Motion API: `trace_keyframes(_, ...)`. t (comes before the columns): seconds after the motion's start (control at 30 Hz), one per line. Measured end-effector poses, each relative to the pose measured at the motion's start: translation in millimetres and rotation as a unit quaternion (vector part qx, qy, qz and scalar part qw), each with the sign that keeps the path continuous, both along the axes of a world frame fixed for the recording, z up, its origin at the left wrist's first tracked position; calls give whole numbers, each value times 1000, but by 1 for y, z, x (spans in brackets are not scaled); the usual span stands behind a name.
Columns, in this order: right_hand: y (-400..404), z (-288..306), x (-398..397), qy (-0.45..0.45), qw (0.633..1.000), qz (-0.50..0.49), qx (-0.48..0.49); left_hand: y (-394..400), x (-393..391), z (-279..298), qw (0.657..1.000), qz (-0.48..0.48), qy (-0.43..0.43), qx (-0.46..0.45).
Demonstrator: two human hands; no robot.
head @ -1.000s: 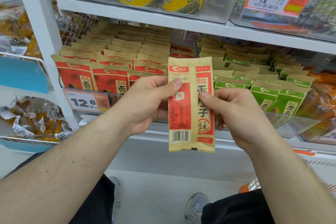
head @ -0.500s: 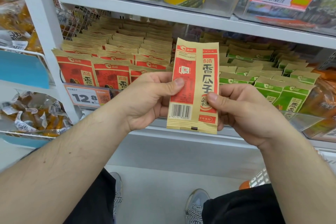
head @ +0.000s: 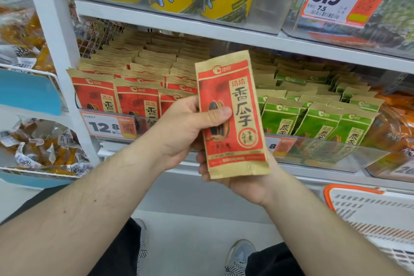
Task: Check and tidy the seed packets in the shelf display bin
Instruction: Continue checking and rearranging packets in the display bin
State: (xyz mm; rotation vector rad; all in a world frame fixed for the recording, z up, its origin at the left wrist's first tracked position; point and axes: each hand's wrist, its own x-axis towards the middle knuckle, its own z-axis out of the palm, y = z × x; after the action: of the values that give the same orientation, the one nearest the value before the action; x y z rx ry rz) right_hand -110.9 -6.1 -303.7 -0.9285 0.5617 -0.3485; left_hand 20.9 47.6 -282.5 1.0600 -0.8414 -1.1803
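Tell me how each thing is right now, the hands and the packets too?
Red seed packet: upright, front facing the camera, held in both hands.
Left hand: thumb pressed on the packet's front.
Right hand: cupped under the packet's bottom.
Red packets in the bin: standing in rows.
Green packets: standing in rows.

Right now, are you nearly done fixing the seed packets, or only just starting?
Somewhere in the middle. Done-looking: the red packets in the bin stand in neat rows, and the green packets do too. In hand: one red packet, front showing, gripped by the left hand with the right hand under its bottom edge. Left: slotting it back into the red rows.
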Motion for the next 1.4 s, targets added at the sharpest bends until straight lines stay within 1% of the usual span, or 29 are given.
trace_keyframes(0.07, -7, 2, -5, 64, 989, -89, -96, -1, 4, 2, 999, 43, 8, 9)
trace_keyframes(0.1, -13, 3, -8, 78, 983, -119, -120, -1, 7, 3, 998, 55, 7, 9)
trace_keyframes(0.17, -20, 8, -13, 88, 975, -144, -145, 0, 9, 6, 998, 62, -3, 10)
trace_keyframes(0.3, -20, 17, -19, 93, 954, -123, -259, 1, 8, 7, 998, 57, -32, 25)
trace_keyframes(0.5, -23, 15, -23, 80, 950, -108, -281, 2, 10, 8, 997, 45, -52, 34)
trace_keyframes(0.53, -24, 16, -24, 75, 949, -107, -286, 3, 11, 9, 997, 35, -68, 33)
trace_keyframes(0.57, -24, 17, -26, 65, 947, -108, -296, 3, 12, 9, 994, 19, -105, 30)
trace_keyframes(0.63, -26, 20, -29, 41, 944, -105, -311, 7, 12, 13, 976, -28, -213, 31)
trace_keyframes(0.67, -26, 22, -32, 29, 945, -102, -309, 9, 10, 15, 966, -48, -253, 34)
trace_keyframes(0.73, -27, 28, -36, 1, 952, -103, -289, 9, 5, 22, 954, -61, -291, 31)
trace_keyframes(0.8, -32, 31, -41, -21, 951, -121, -284, 4, 2, 29, 945, -35, -324, 10)
trace_keyframes(0.87, -40, 32, -46, -20, 944, -145, -295, -6, 4, 36, 920, 42, -388, -29)
trace_keyframes(0.9, -44, 32, -49, -15, 942, -160, -294, -13, 7, 40, 898, 76, -430, -48)
trace_keyframes(0.93, -47, 32, -51, -7, 942, -175, -288, -20, 10, 45, 871, 96, -478, -59)
trace_keyframes(0.97, -50, 32, -53, -1, 942, -187, -279, -28, 15, 49, 835, 106, -536, -61)
trace_keyframes(1.0, -51, 33, -54, 6, 942, -201, -269, -39, 20, 53, 792, 108, -598, -51)
trace_keyframes(1.03, -53, 33, -55, 10, 942, -214, -260, -51, 24, 56, 746, 100, -658, -33)
trace_keyframes(1.1, -53, 33, -54, 15, 941, -236, -242, -79, 30, 62, 660, 59, -748, 44)
trace_keyframes(1.13, -52, 33, -54, 13, 941, -243, -234, -93, 32, 64, 629, 33, -772, 88)
trace_keyframes(1.17, -52, 33, -54, 9, 941, -247, -230, -107, 33, 65, 613, 8, -780, 124)
trace_keyframes(1.2, -52, 35, -54, 7, 942, -250, -224, -121, 35, 65, 611, -15, -777, 149)
trace_keyframes(1.3, -51, 37, -57, -8, 942, -257, -217, -156, 41, 63, 641, -43, -742, 189)
trace_keyframes(1.4, -53, 37, -60, -36, 928, -291, -228, -175, 51, 54, 661, -49, -712, 231)
